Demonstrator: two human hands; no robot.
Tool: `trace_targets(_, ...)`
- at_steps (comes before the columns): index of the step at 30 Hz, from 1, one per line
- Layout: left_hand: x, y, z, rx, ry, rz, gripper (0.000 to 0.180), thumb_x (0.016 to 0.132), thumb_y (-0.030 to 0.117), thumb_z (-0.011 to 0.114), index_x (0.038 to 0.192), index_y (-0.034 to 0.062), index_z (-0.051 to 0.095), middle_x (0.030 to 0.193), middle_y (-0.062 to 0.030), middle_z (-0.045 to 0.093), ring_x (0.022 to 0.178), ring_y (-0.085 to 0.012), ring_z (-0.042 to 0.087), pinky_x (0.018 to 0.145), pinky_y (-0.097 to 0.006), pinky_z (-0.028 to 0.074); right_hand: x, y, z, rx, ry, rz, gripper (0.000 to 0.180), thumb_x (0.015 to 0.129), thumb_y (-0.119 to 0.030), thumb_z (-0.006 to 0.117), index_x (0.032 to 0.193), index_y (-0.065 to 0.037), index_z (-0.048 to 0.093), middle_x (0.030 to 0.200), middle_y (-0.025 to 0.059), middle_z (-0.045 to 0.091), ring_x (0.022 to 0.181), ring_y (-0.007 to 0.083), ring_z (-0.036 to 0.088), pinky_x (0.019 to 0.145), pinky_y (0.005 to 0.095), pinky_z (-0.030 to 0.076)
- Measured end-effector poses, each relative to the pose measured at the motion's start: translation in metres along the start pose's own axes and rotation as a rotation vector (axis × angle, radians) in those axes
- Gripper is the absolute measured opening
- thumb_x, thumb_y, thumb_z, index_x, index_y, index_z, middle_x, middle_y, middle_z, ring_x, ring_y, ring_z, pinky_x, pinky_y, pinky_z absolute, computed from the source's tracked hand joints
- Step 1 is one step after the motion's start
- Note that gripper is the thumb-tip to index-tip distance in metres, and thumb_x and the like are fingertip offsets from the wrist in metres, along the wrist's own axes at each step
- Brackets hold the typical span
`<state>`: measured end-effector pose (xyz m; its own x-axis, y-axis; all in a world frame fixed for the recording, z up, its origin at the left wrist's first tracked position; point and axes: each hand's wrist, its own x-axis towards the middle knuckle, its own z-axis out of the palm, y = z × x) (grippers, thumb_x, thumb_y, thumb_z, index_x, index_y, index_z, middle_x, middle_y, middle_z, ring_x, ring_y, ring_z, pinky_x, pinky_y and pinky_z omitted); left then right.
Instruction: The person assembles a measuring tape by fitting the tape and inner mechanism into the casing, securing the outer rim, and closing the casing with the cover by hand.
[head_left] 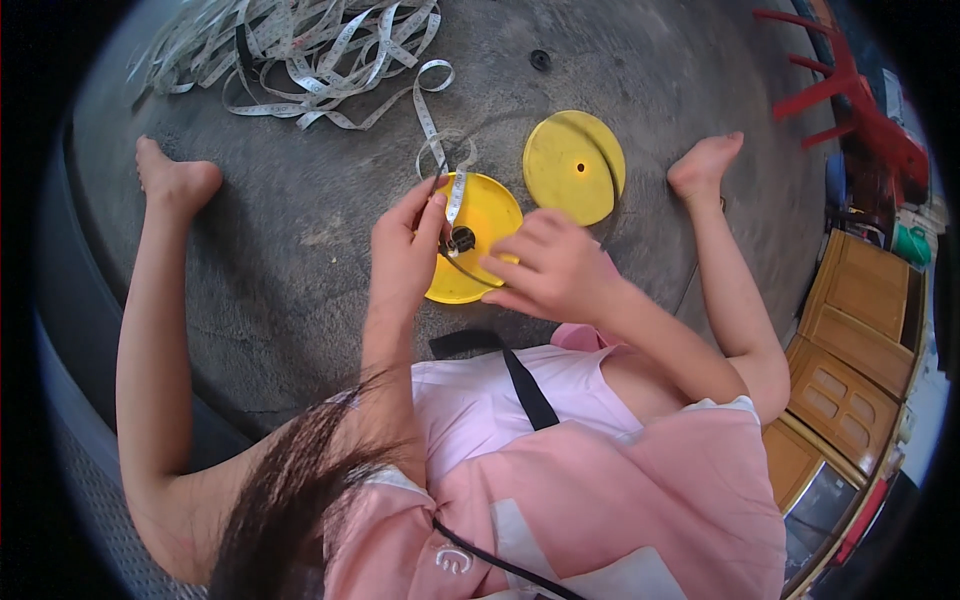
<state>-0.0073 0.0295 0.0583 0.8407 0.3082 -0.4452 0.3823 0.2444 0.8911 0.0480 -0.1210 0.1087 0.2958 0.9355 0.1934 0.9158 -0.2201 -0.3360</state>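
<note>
My left hand (408,240) is closed, pinching a thin dark strip (462,272) that bends in a curve toward my right hand. Under both hands a shallow yellow disc (482,205) lies on the floor, with a black hub (461,239) at its middle. White measuring tape (428,120) runs from a tangled heap down to that disc, its end near the hub. My right hand (565,262) hovers over the disc's right side, fingers smeared by motion; whether they grip the strip is unclear. A faint dark arc also passes above the discs.
A second yellow disc (565,165) with a small centre hole lies just right of the first. The heap of measuring tape (330,60) spreads at the far left. A small black ring (540,60) sits at the back. A red chair (850,95) and wooden cabinets (850,330) stand at right.
</note>
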Motion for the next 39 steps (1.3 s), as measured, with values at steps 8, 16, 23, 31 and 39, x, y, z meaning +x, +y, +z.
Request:
trace_targets(8,-0.011,0.052,0.002,0.323,-0.295,0.359,0.013,0.076,0.005,0.049,0.088,-0.0011,0.053,0.064,-0.0045,0.051,0.06,-0.0082,0.045,0.055,-0.022,0.038,0.042,0.009,-0.042,-0.026,-0.033,0.116,0.047,0.065,-0.03,0.059,0.106,-0.011,0.045,0.095,0.0097,0.051,0.075,0.0247,0.05,0.064,0.0338,0.041)
trace_targets(16,-0.008,0.031,-0.019,0.193,-0.112,0.084,0.024,0.067,0.006,0.062,0.087,-0.0003,0.051,0.075,-0.0046,0.053,0.061,-0.0087,0.05,0.054,-0.02,0.04,-0.006,0.013,0.018,0.907,0.239,0.945,0.021,0.078,-0.014,0.046,0.093,-0.002,0.053,0.063,0.0066,0.054,0.054,0.012,0.05,0.051,0.0236,0.04)
trace_targets(23,0.007,-0.001,-0.013,0.429,0.039,0.251,0.009,0.068,0.0,0.058,0.077,-0.0004,0.055,0.073,-0.0064,0.049,0.061,-0.0114,0.05,0.053,-0.02,0.04,-0.01,-0.003,0.055,0.648,0.401,1.146,0.024,0.077,-0.014,0.048,0.098,-0.002,0.049,0.071,0.009,0.05,0.06,0.0169,0.052,0.052,0.0243,0.041)
trace_targets(31,0.021,-0.031,0.002,0.357,0.203,0.346,0.018,0.066,-0.001,0.059,0.084,0.0011,0.056,0.078,-0.0079,0.052,0.069,-0.0164,0.051,0.059,-0.023,0.042,-0.009,0.011,0.062,0.569,0.434,1.125,0.021,0.073,-0.011,0.053,0.092,-0.003,0.052,0.08,0.0107,0.049,0.073,0.0245,0.051,0.063,0.0315,0.041)
trace_targets(39,0.021,-0.031,-0.011,0.607,0.217,0.328,0.012,0.07,-0.005,0.054,0.082,-0.0023,0.056,0.08,-0.0085,0.051,0.072,-0.0131,0.048,0.062,-0.02,0.039,0.005,0.014,0.071,0.237,0.32,1.093,0.021,0.07,-0.004,0.053,0.091,-0.003,0.056,0.085,0.0098,0.051,0.076,0.0237,0.048,0.065,0.0305,0.04)
